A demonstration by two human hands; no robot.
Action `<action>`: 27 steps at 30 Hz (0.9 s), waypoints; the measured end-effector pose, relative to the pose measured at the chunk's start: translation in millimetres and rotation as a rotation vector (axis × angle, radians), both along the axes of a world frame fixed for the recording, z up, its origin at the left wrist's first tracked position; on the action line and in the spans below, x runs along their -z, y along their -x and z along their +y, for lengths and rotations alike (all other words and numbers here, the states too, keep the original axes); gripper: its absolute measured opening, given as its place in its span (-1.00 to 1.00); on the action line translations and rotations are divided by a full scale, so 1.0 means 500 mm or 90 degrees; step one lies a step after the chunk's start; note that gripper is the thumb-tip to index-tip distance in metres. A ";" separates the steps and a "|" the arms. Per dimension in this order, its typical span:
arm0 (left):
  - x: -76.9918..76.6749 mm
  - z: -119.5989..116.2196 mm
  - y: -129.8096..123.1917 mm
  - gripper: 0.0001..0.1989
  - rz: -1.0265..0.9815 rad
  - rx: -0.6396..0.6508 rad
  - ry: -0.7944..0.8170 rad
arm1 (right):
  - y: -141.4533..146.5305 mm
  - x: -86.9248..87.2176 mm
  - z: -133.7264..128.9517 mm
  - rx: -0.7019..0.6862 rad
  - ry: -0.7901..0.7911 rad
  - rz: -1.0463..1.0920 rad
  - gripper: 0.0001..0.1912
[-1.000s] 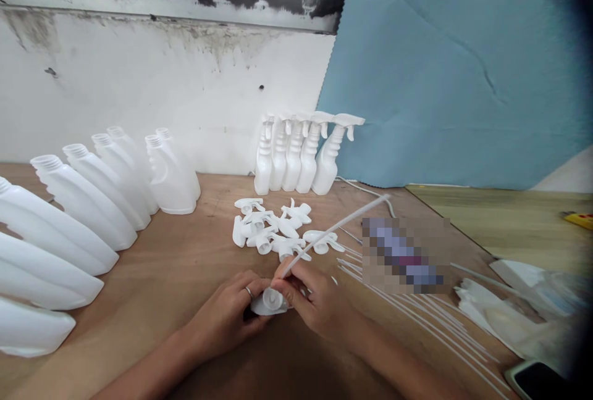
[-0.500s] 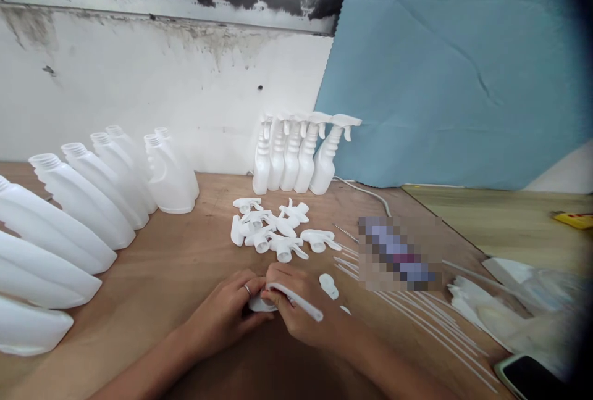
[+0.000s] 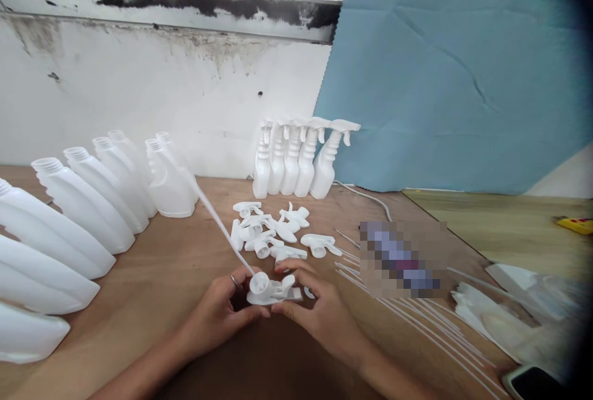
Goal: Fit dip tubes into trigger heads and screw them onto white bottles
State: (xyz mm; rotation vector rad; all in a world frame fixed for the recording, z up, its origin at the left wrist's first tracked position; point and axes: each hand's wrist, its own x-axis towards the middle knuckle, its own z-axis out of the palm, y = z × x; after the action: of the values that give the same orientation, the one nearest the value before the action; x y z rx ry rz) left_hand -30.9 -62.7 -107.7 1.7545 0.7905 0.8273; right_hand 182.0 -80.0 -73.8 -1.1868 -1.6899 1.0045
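Observation:
A white spray trigger head [image 3: 273,291] lies on its side between my two hands, its round collar facing up. A long thin white tube [image 3: 215,218] rises from the collar and slants up to the left. My left hand [image 3: 222,313] grips the collar end, thumb below and fingers behind; a ring is on one finger. My right hand [image 3: 319,307] holds the nozzle end between thumb and fingers. Just beyond my hands is a loose pile of several trigger heads [image 3: 259,224], and one more trigger head [image 3: 319,244] lies to its right.
Several open white bottles [image 3: 92,202] stand at the left. Bottles with trigger heads [image 3: 291,165] line the wall. Thin white tubes [image 3: 430,332], a metal pick [image 3: 346,237], a blurred-out item [image 3: 401,258], plastic bags [image 3: 504,320] and a phone [image 3: 532,383] lie at the right.
The trigger head between my hands now shows with its collar up. Its tube points up and left instead of down and right. My hands have moved apart a little.

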 end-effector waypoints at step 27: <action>-0.022 0.203 0.143 -0.11 0.302 -0.718 -0.508 | -0.206 0.012 0.014 0.224 0.116 0.470 -0.81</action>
State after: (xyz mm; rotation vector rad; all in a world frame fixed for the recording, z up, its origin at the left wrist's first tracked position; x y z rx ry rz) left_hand -102.2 38.9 -96.9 2.1695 2.0748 1.6382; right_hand 285.2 -73.1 -79.8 -0.9991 -0.7986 1.1916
